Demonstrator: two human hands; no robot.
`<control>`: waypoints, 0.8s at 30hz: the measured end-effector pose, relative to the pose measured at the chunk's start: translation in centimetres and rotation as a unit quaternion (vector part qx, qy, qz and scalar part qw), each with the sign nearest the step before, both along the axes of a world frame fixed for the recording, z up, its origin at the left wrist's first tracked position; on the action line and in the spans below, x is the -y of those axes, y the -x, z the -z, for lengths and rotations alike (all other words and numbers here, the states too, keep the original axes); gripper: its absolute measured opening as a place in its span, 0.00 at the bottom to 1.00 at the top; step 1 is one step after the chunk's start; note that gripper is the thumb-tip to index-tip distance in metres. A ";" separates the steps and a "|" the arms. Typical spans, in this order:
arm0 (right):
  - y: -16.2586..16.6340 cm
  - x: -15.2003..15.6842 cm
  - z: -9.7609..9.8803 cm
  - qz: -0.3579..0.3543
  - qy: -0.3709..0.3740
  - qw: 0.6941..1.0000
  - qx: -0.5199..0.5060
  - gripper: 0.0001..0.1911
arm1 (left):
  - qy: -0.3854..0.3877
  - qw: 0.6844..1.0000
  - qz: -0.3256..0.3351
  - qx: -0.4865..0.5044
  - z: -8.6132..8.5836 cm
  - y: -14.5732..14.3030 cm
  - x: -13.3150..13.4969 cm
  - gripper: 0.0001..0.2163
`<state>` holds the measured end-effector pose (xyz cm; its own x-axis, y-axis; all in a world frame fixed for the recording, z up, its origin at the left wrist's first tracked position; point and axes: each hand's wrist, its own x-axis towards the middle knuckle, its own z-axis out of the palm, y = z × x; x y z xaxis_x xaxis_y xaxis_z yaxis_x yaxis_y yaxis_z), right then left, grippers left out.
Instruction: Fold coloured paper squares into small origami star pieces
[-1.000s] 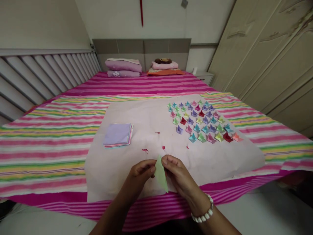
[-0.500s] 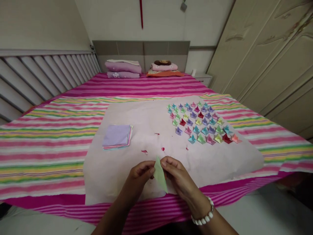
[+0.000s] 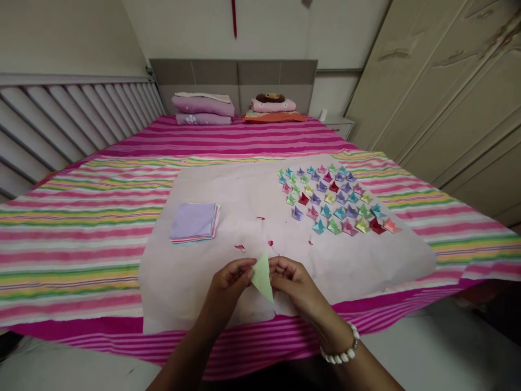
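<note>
A light green piece of folded paper point(image 3: 262, 278), roughly triangular, is held up between my two hands above the large pale sheet point(image 3: 240, 190). My left hand point(image 3: 233, 279) pinches its left corner between thumb and fingers. On the opposite side, my right hand point(image 3: 291, 279) grips the right edge, its thumb toward me. Just beyond my fingers lie small red scraps point(image 3: 240, 248). A stack of square coloured paper point(image 3: 193, 221), lilac on top, rests to the left. Rows of small folded paper boats point(image 3: 334, 210) in many colours stand to the right.
The sheet lies on a bed with a striped cover point(image 3: 81, 233). Folded purple bedding point(image 3: 203, 108) and a pink and orange pile point(image 3: 273, 108) sit by the headboard point(image 3: 211, 76). A slatted rail point(image 3: 73, 119) runs along the left, a cream wardrobe point(image 3: 439, 98) along the right.
The green paper has turned to show a wider triangular face and has shrunk in height. Both hands stay on it, with the fingers slightly shifted. The view has tilted down a little.
</note>
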<state>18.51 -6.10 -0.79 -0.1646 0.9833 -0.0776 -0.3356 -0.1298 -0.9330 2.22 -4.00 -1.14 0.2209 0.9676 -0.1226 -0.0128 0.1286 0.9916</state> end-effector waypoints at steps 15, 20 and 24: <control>1.9 -0.2 0.9 0.175 -0.152 0.926 0.296 0.05 | -0.060 0.996 -0.023 -0.064 0.4 -1.7 0.5 0.20; 2.0 -0.1 0.7 0.190 -0.186 0.906 0.329 0.07 | -0.090 0.989 -0.029 -0.113 0.0 -2.0 0.8 0.20; 2.3 0.2 0.8 0.173 -0.244 0.891 0.341 0.09 | -0.153 0.967 -0.029 -0.201 -0.5 -1.9 0.8 0.16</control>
<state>16.23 -6.27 -1.57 0.0767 0.9100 0.4075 0.3906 0.3486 -0.8520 4.16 -4.81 -0.61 0.1595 0.9815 0.1059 0.3834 -0.1605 0.9096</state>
